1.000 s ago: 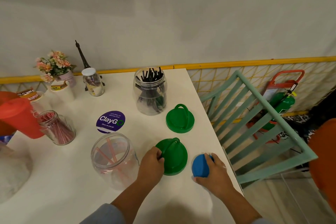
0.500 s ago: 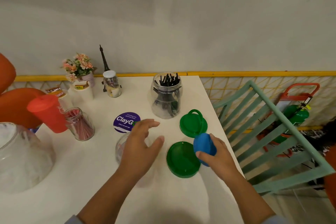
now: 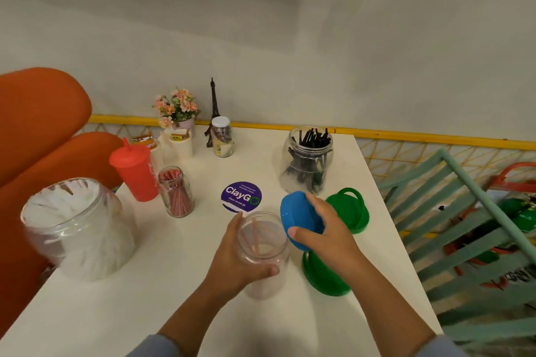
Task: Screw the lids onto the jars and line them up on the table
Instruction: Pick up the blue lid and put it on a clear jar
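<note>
Left hand (image 3: pixel 235 258) wraps the jar (image 3: pixel 264 246), right hand (image 3: pixel 326 236) grips the blue lid (image 3: pixel 298 211), forearms extended.

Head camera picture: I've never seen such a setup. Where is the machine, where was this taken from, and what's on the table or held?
There is no machine here. A person wears one camera on the head, looking forward and down, so you see their own arms. Each grip is simply a bare hand. The left grip holds an open clear jar with a few pink straws inside. The right grip holds a blue lid, tilted beside the jar's mouth, not yet on it. On the white table lie the nearer green lid and a handled green lid, to the right. Farther back are a jar of black straws, a small jar of red straws, a red cup and a purple sticker; a big jar sits at left.
</note>
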`<state>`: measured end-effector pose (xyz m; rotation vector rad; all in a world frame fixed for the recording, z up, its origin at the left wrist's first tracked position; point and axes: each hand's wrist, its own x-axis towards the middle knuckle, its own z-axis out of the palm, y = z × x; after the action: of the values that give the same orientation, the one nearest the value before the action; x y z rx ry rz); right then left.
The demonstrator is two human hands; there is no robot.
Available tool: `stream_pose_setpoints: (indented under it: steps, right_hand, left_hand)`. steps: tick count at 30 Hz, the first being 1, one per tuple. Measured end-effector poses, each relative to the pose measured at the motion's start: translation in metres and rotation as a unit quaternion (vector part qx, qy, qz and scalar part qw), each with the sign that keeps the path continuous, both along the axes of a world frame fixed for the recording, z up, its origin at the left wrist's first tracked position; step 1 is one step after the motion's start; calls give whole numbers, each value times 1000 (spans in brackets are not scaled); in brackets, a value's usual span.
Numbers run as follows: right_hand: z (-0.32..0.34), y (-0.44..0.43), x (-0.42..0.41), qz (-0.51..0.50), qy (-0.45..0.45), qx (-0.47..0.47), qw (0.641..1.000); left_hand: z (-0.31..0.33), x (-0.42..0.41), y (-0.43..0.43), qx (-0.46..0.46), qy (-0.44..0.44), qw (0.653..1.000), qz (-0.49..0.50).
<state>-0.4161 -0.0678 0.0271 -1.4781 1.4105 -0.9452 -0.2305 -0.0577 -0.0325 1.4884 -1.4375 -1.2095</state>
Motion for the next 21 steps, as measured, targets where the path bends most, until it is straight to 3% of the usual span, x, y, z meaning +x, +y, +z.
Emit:
stream_pose_setpoints:
  steps: [7,16,21]
  right_hand:
    - [0,-1,19,36,36,-1,999]
    - [7,-11,46,164,244,-7,956]
    - [5,-17,52,193,285,0,939]
  left_hand:
    - [-11,-2,-3,-41,63,997,15]
    - [-17,-4,-7,-65,58,996,4]
    - [-21,-2,-10,-62,52,997,3]
